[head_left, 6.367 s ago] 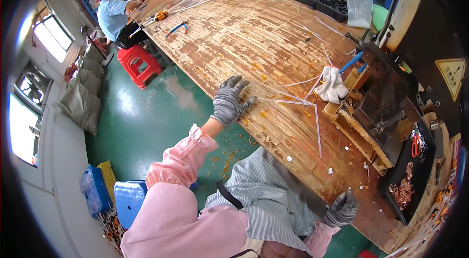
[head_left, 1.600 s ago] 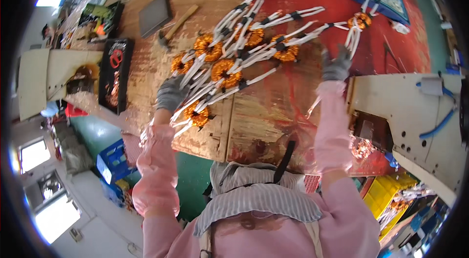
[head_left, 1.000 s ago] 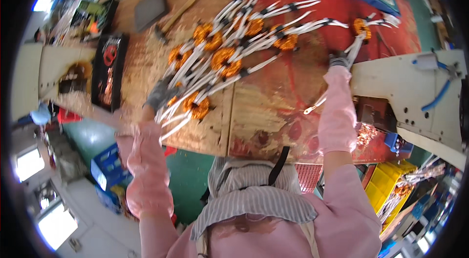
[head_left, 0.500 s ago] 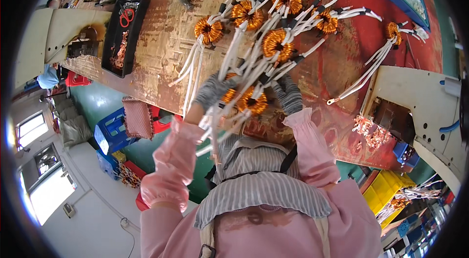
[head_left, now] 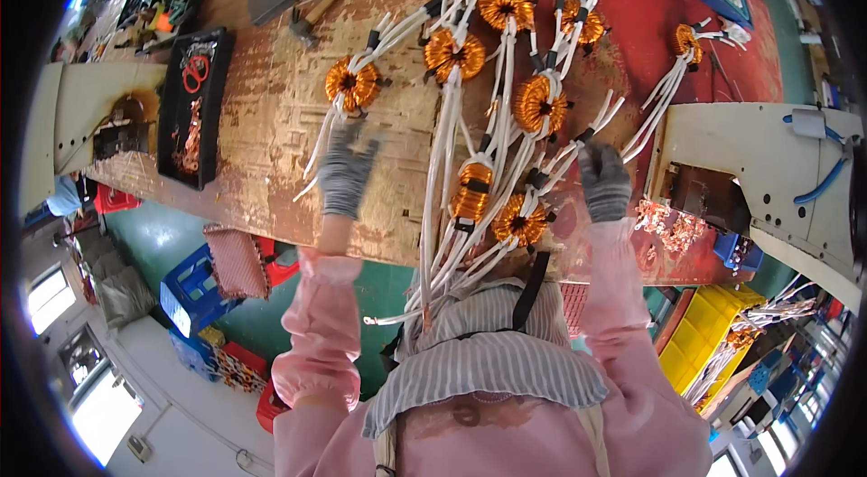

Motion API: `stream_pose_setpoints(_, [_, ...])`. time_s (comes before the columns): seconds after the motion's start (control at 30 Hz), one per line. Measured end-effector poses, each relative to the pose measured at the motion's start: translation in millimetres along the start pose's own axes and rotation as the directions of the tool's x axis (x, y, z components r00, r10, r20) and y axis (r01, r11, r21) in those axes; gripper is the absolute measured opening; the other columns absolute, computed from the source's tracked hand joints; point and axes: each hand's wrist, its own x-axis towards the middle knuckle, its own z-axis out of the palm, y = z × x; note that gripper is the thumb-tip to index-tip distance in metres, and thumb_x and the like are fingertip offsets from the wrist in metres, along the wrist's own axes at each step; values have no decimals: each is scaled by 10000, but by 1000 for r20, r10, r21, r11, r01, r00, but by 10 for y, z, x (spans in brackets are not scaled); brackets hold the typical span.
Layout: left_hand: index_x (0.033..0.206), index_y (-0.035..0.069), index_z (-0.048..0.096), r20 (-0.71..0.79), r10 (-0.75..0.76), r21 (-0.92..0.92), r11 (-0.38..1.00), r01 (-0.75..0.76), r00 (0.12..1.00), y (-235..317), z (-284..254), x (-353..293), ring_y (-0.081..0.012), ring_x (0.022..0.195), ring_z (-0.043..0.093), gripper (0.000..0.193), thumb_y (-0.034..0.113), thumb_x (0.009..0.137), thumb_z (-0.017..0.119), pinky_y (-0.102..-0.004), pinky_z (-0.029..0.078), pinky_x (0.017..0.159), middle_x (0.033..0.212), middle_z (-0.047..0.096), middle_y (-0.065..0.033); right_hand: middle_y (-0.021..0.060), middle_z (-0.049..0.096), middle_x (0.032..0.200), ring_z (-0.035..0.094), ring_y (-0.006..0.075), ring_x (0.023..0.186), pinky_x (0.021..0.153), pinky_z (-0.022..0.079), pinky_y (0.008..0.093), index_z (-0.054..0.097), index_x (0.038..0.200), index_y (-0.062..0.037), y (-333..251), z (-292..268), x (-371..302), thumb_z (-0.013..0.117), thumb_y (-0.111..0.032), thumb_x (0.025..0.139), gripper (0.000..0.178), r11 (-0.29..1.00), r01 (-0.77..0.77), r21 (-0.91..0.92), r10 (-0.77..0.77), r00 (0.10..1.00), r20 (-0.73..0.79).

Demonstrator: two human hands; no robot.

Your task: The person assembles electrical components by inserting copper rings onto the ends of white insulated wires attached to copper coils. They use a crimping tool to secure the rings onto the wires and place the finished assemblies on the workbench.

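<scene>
The copper-wound ring coils with white sleeved leads lay gathered mid-bench, leads trailing toward six o'clock over the edge; sorting looked unfinished. The grey-gloved left hand, at nine o'clock, and right hand, at three, hovered with fingers spread, gripping nothing. A hammer lay at eleven o'clock.

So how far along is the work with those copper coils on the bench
Looks done: wound copper coils with white leads lie spread across the wooden bench. In hand: nothing is gripped; the gloved left hand hovers open by one coil's leads, and the right hand is open beside the bundle. Left: the leads hang tangled over the bench edge, and one coil lies apart on the red mat.
</scene>
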Motion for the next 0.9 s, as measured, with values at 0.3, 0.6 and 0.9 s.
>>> stream_pose_setpoints(0.3, [1310,-17,287,-186,-158,352,911,216,970,94,-85,778,-278,1039,521,893,329,647,776,-329,431,904,1250,419,-206,158,565,1059,533,321,988,845,444,386,560,1050,-102,-752,885,2518,559,-316,814,319,913,380,-151,-380,925,28])
stream_pose_setpoints(0.6, [1337,15,190,-85,-185,-380,915,139,979,42,848,110,-175,993,513,794,154,750,705,-267,441,840,1169,491,-124,148,405,1299,375,303,1212,1005,305,421,505,1205,-126,-1713,1279,3364,461,-538,820,566,558,574,-600,-204,795,571])
stream_pose_setpoints(0.9, [1385,56,100,16,-134,-193,972,135,991,-3,1162,-91,-170,946,523,886,144,747,708,-258,449,806,1140,499,-119,105,339,1368,247,279,1295,1056,221,406,480,1231,-88,-844,1012,3512,391,-535,853,592,548,612,-571,-156,745,648])
